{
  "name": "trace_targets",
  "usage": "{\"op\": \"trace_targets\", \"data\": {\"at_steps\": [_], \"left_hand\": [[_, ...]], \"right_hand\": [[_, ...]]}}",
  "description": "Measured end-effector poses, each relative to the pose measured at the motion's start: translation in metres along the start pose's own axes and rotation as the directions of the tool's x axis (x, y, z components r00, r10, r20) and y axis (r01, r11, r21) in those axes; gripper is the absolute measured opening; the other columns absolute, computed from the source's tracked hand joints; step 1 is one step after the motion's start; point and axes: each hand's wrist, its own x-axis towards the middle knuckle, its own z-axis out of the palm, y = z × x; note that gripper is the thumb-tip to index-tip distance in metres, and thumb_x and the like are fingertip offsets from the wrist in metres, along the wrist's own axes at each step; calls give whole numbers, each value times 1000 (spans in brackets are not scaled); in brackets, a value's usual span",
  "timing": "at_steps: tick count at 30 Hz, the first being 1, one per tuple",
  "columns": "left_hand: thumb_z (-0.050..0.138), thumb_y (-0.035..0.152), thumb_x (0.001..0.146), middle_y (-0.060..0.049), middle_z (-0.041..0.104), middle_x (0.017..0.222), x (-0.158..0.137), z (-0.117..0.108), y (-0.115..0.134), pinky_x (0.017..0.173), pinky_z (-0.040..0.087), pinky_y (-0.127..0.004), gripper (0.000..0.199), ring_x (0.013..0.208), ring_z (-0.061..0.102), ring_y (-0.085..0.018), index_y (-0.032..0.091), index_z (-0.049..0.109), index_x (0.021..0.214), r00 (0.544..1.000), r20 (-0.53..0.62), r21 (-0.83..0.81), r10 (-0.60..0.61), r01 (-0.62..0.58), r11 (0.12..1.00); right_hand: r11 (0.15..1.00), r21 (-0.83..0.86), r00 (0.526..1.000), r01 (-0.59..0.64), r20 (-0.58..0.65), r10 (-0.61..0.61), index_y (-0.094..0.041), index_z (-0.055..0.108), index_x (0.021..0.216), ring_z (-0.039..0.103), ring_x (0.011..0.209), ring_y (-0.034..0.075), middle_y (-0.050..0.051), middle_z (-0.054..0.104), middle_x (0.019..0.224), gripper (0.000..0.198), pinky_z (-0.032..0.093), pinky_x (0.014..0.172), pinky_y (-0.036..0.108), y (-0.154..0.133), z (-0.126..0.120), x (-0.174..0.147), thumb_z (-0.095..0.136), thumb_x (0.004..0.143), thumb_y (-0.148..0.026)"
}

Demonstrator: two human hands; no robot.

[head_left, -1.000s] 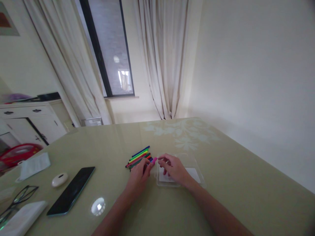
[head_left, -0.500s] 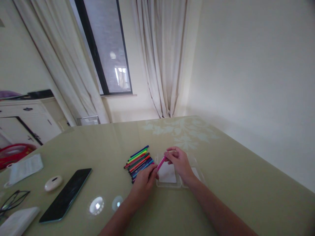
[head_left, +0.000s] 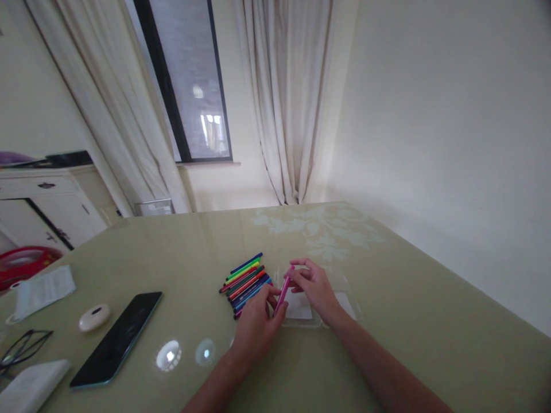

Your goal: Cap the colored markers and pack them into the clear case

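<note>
A pink marker (head_left: 283,295) slants upward between my two hands. My left hand (head_left: 259,320) grips its lower part, and the fingers of my right hand (head_left: 312,285) pinch it close to the upper end. Just left of my left hand lie several coloured markers (head_left: 244,281) in a rough row, in blue, green, yellow, red and other colours; my fingers cover some of their ends. Beneath and behind my right hand is a clear plastic case (head_left: 356,315), with white card or paper (head_left: 300,308) in it, partly hidden by my hands.
On the left of the table (head_left: 181,252) lie a black phone (head_left: 116,338), a white rounded case (head_left: 94,318), glasses (head_left: 26,347), a white box (head_left: 34,385) and a pale flat packet (head_left: 45,291). A wall (head_left: 451,143) borders the right side.
The pink marker stands steeper than before, with its upper end now showing above my right fingers. My left hand has shifted slightly right and rolled, its thumb along the marker.
</note>
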Motion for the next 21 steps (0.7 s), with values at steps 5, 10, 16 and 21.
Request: {"op": "trace_targets", "data": {"at_steps": [5,10,16,21], "left_hand": [[78,45,82,-8,66,123,-1,-10,-9,100,47,-42,44,116,60,-29,24,64,118,971,106,183,217,-233,955],[82,34,80,-8,57,136,-4,-9,-10,104,47,-39,34,123,57,-28,24,65,107,955,228,206,192,-239,949],[81,35,80,-8,60,130,-7,3,-4,105,47,-41,57,122,57,-29,24,55,130,954,252,185,163,-213,959],[80,33,82,-8,57,137,-7,3,-4,107,45,-41,64,127,54,-28,26,50,138,949,256,196,182,-236,952]], "right_hand": [[995,-81,995,64,-71,-70,-18,63,100,73,69,21,7,77,80,42,56,55,27,0,-14,9,78,75,-48],[978,-188,993,84,-69,-99,-17,66,98,70,63,19,5,74,73,38,56,54,27,4,-25,15,75,76,-47],[960,-274,998,64,29,-58,-18,67,98,71,64,20,4,73,74,37,58,56,29,14,-15,9,74,77,-48],[917,-388,996,90,33,-83,-19,67,100,71,66,21,5,73,77,34,56,55,29,21,-11,7,71,81,-47]]}}
